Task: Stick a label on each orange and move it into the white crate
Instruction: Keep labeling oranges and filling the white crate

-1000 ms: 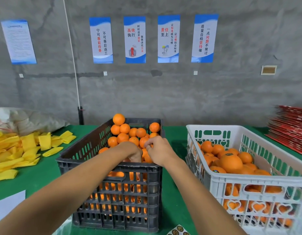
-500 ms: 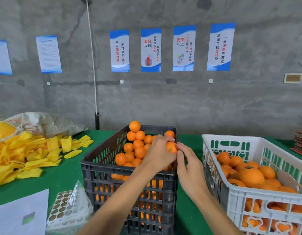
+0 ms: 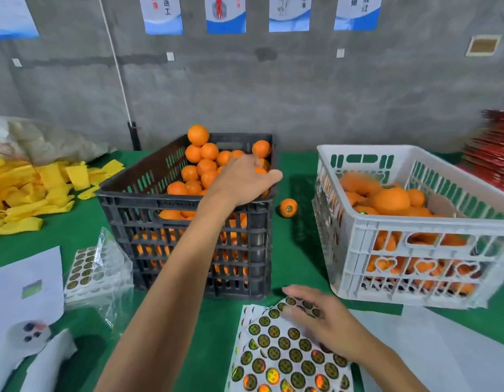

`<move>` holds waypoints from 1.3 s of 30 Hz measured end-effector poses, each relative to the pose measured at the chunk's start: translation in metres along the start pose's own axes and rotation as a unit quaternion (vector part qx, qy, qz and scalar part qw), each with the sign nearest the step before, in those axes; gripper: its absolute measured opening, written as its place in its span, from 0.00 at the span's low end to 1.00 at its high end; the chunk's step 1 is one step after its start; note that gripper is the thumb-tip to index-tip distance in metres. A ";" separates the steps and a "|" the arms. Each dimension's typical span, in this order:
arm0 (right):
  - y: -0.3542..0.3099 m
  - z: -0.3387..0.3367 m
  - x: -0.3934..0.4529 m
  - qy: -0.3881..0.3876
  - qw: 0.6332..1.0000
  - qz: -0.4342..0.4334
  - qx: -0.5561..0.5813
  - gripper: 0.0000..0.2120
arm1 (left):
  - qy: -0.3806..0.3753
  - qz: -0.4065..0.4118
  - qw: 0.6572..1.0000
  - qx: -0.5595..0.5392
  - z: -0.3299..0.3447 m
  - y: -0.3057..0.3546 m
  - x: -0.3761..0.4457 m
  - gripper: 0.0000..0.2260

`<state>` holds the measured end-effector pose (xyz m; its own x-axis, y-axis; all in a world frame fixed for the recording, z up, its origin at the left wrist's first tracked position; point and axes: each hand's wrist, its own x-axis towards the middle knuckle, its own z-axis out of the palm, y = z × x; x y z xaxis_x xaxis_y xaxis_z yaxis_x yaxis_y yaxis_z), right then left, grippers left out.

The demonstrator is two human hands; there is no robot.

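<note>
Head view is showing a green worktop [image 3: 296,256] carrying a black crate [image 3: 188,250] heaped with oranges and, to its right, the white crate [image 3: 414,244] already holding many oranges. One lone orange [image 3: 288,207] is sitting on the worktop between the two crates, touching neither, its stem end facing the camera.

Left hand [image 3: 242,181] is reaching over the near right corner of the black crate, its fingers curling down among the oranges there; whether its grip is closing on a fruit cannot be told, since the back of the hand is hiding the fingertips.

Right hand [image 3: 321,321] is lying on the label sheet [image 3: 284,355] at the near edge of the worktop, fingers spread and fairly straight, its grip apart, with fingertips touching the round stickers near the sheet's far edge.

A second sticker sheet in clear wrap [image 3: 95,273] is lying left of the black crate, and yellow foam sleeves [image 3: 33,190] are piling up at far left.
</note>
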<state>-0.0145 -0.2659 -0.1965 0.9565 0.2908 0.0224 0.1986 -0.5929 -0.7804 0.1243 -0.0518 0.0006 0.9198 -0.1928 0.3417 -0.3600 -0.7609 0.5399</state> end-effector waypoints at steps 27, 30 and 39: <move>0.020 0.017 -0.015 0.070 0.964 -0.085 -0.241 0.20 | 0.036 0.034 0.999 0.008 0.001 0.000 -0.005 0.25; 0.021 0.014 -0.015 0.078 0.972 -0.064 -0.212 0.21 | 0.036 0.040 0.998 0.013 0.002 0.000 -0.005 0.22; 0.011 0.013 -0.020 0.163 0.944 -0.044 -0.283 0.12 | 0.040 0.030 0.999 0.018 0.002 -0.001 -0.003 0.27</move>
<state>-0.0340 -0.2684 -0.2137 0.9278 0.1653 0.3346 0.2737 -0.9108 -0.3091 0.1226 -0.0518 -0.0029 0.8809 -0.1903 0.4333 -0.4072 -0.7713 0.4891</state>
